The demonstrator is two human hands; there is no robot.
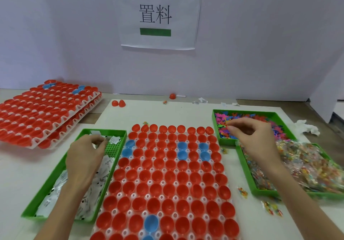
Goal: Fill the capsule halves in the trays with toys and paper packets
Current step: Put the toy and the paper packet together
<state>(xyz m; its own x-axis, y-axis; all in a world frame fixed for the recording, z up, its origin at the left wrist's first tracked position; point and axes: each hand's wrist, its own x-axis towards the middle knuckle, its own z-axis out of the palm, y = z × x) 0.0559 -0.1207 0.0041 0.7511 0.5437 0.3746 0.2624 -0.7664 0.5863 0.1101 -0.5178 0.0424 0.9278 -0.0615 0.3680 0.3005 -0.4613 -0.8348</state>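
The white tray point(148, 196) of red and blue capsule halves point(169, 176) is being flanked mid-desk point(195, 113) by green bins. The left hand point(85, 158) is being curled down onto the paper packets point(55, 195) in the left bin point(54, 174); can't tell if one's actually pinched, tbh. A tiny toy point(226, 123) is being pinched by the right hand point(255, 139) over the toy bin point(216, 130).
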